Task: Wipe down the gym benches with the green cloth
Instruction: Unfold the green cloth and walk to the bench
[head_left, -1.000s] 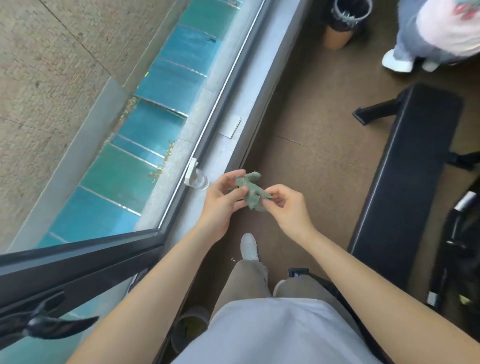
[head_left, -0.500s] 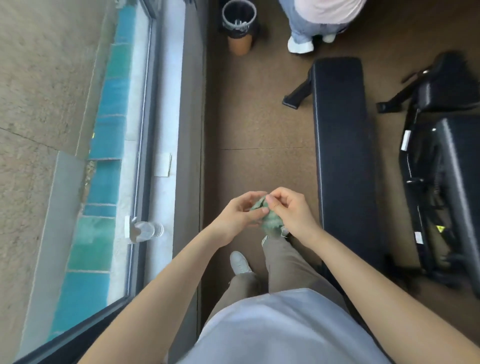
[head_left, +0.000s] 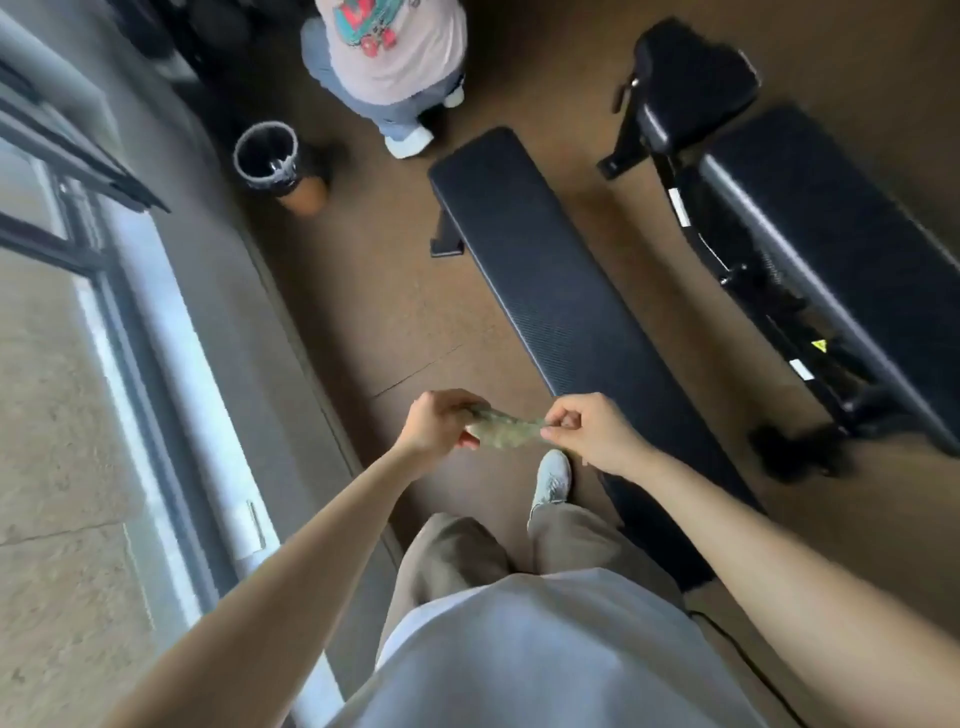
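Pinching the green cloth (head_left: 506, 432) at both ends: the left hand (head_left: 435, 425) holds one end with curled fingers, and the right hand (head_left: 595, 434) nips the other end between thumb and forefinger. So the grip is two-handed, closed on fabric, with nothing else held. The cloth is stretched into a short crumpled band between the hands, its long axis running left-right across the body. It is up in the air over the floor (head_left: 405, 322) and touches no surface. Just below the grip, toward the body, is the person's shoe (head_left: 551, 480). The key relation is that the near bench (head_left: 561, 291) lies to the right of the grip and ahead of it. Its dark pad passes close beside the right hand and runs away slantwise, forward and to the left. The right hand is clearly the nearer one, and the left hand is over bare floor. Judgement: wiping has not started on this pad, and the next move needs the cloth carried right and down onto it, then stroked along the pad's length. The far bench (head_left: 810, 249) sits further right, well apart from the grip and roughly parallel to the near one. Ahead and left of the grip are a bin (head_left: 267, 156) and a second person (head_left: 389, 57), near the near bench's far end. The window sill (head_left: 171, 332) runs along the left.
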